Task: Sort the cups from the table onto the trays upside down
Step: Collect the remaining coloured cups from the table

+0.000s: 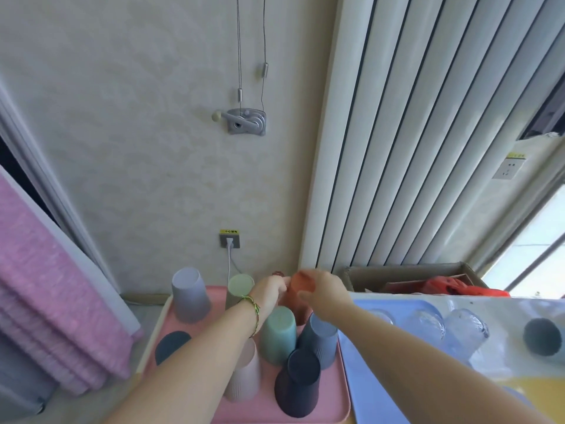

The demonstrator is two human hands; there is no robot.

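Both forearms are bare up to the left hand (269,293) and the right hand (325,296). The left wrist wears a thin braided cord bracelet (253,309) of green and yellow threads with a reddish strand.

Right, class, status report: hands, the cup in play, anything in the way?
Left hand and right hand both grip the rust-orange cup, bottom up, at the far end of the pink tray. Teal cup and blue-grey cup stand close in front.

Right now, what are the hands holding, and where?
The reddish-brown cup: left hand grips its left side, right hand wraps its right side near the upper end.
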